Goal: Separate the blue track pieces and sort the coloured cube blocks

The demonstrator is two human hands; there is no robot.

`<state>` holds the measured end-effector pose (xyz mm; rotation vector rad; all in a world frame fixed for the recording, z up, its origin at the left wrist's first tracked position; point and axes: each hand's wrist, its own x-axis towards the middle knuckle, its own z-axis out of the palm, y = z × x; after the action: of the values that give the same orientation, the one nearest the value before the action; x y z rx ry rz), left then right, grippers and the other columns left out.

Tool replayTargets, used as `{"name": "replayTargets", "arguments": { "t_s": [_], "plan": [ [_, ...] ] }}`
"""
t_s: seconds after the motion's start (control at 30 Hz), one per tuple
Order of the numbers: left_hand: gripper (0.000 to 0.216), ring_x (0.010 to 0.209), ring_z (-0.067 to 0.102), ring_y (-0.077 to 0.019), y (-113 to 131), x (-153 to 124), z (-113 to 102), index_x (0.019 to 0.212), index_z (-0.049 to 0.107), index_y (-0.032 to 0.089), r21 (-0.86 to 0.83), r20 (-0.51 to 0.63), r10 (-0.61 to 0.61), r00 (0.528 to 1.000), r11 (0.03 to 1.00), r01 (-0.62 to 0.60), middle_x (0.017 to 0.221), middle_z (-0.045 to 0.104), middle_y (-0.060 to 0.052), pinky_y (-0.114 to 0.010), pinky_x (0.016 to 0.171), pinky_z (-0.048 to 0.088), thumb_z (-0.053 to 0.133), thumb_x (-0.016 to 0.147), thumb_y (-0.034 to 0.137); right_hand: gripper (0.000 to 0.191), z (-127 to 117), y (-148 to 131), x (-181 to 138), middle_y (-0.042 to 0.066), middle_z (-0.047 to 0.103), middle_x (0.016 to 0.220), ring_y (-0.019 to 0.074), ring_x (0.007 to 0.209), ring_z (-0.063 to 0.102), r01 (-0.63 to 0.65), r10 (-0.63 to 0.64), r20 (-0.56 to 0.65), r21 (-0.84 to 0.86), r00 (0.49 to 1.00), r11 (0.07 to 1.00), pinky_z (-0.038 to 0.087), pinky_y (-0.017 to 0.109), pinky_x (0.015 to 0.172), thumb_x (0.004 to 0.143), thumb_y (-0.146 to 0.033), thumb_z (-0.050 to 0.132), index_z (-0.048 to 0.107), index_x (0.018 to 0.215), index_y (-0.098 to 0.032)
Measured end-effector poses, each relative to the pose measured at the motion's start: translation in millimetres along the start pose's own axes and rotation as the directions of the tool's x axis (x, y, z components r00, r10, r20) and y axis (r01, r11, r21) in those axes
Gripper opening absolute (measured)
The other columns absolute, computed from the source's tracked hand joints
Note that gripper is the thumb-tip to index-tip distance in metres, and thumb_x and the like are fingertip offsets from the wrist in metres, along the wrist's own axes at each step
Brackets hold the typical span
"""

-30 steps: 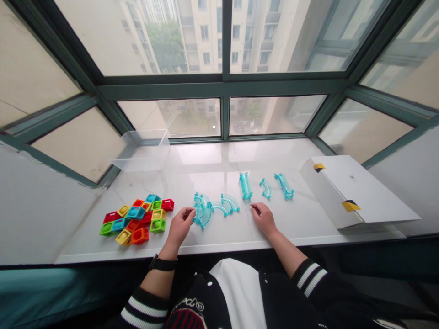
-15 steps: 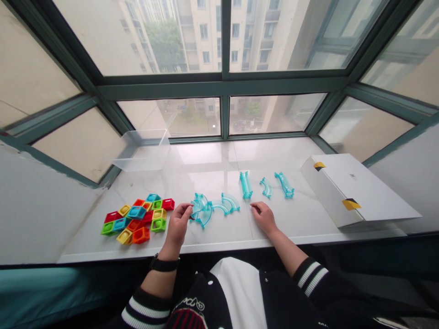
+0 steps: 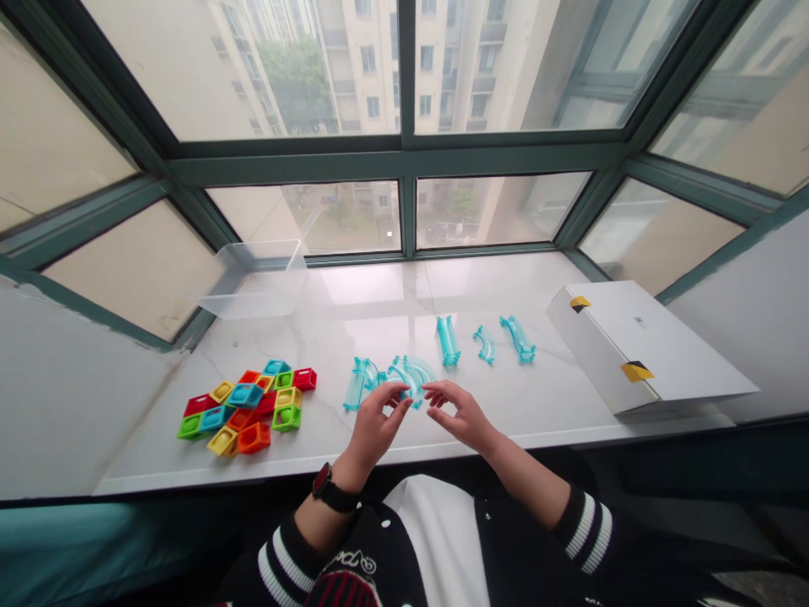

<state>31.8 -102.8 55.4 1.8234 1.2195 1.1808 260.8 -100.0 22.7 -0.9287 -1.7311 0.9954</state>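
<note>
The person's left hand point(image 3: 377, 423) and right hand point(image 3: 464, 415) are drawn in toward each other above a white marbled tabletop point(image 3: 537, 405) set beneath green-framed windows point(image 3: 404, 156). Between them, raised slightly, is a translucent turquoise curved plastic track piece point(image 3: 408, 377), overlapping another curved turquoise shape behind it so that their outlines partly merge. The left grip appears clamped on the near edge of the curved track piece, thumb and forefinger meeting it from the person's left. The right grip is apart, thumb and fingers separated, with the fingertips just beside the other edge of the piece; whether they touch it cannot be told. Just to the left of the held piece, a translucent turquoise straight plastic track point(image 3: 356, 384) lies on the tabletop, with more turquoise plastic next to it. Farther back, to the right, a second straight turquoise track point(image 3: 447, 341), a small turquoise arc point(image 3: 484, 344) and a slanting turquoise track with a bent outline point(image 3: 518, 340) lie apart from one another. A packed cluster of red, yellow, green, blue and orange hollow plastic blocks point(image 3: 245, 396) lies near the left end, a clear rectangular plastic bin point(image 3: 253, 299) behind it. A large white box with yellow-and-black tabs point(image 3: 657, 337) occupies the right end. A black watch point(image 3: 338, 496) circles the left wrist.
</note>
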Motion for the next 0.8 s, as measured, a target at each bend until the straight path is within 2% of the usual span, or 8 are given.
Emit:
{"name": "replayTargets", "arguments": {
  "t_s": [0.07, 0.2, 0.4, 0.57, 0.8],
  "plan": [
    [0.018, 0.087, 0.07, -0.0167, 3, 0, 5, 0.113, 0.071, 0.023, 0.007, 0.006, 0.042, 0.999, 0.999, -0.042, 0.1, 0.075, -0.004, -0.031, 0.08, 0.061, 0.067, 0.101, 0.036, 0.036, 5, -10, 1, 0.006, 0.072, 0.11, 0.0201, 0.092, 0.07, 0.054, -0.054, 0.011, -0.023, 0.999, 0.998, 0.062, 0.038, 0.084, 0.099, -0.036, 0.071, 0.068, 0.134, -0.03],
    [0.019, 0.091, 0.069, -0.0162, 5, -2, 14, 0.12, 0.07, 0.024, -0.008, 0.017, 0.073, 0.997, 0.997, -0.073, 0.104, 0.072, -0.005, -0.031, 0.081, 0.061, 0.063, 0.104, 0.031, 0.028, 9, -13, 2, 0.007, 0.07, 0.113, 0.0209, 0.096, 0.069, 0.087, -0.093, -0.071, -0.08, 0.993, 0.993, 0.063, 0.037, 0.081, 0.099, -0.032, 0.069, 0.071, 0.127, -0.029],
    [0.038, 0.109, 0.069, -0.0194, 3, -3, 23, 0.143, 0.063, 0.03, -0.036, 0.092, 0.045, 0.995, 0.998, -0.041, 0.136, 0.061, -0.01, -0.035, 0.086, 0.064, 0.059, 0.105, 0.029, 0.025, -1, -2, -1, 0.007, 0.069, 0.11, 0.0204, 0.094, 0.069, 0.066, -0.09, -0.167, -0.147, 0.982, 0.987, 0.064, 0.037, 0.082, 0.099, -0.027, 0.067, 0.071, 0.124, -0.028],
    [0.048, 0.113, 0.069, -0.0212, 2, 0, 31, 0.152, 0.055, 0.032, -0.047, 0.207, 0.031, 0.978, 0.999, -0.022, 0.144, 0.06, -0.011, -0.038, 0.091, 0.065, 0.058, 0.104, 0.029, 0.02, -22, 9, -5, 0.006, 0.07, 0.107, 0.0194, 0.085, 0.07, -0.022, -0.054, -0.306, -0.238, 0.951, 0.971, 0.063, 0.037, 0.078, 0.096, -0.026, 0.067, 0.072, 0.116, -0.026],
    [0.037, 0.109, 0.071, -0.0204, -6, -3, 43, 0.139, 0.065, 0.029, -0.054, 0.362, -0.033, 0.931, 0.997, 0.056, 0.14, 0.065, -0.01, -0.038, 0.092, 0.065, 0.059, 0.103, 0.032, 0.017, -75, 38, -18, 0.008, 0.072, 0.104, 0.0223, 0.087, 0.07, -0.261, 0.047, -0.543, -0.323, 0.839, 0.91, 0.063, 0.039, 0.079, 0.091, -0.03, 0.065, 0.071, 0.106, -0.023]
  ]
}}
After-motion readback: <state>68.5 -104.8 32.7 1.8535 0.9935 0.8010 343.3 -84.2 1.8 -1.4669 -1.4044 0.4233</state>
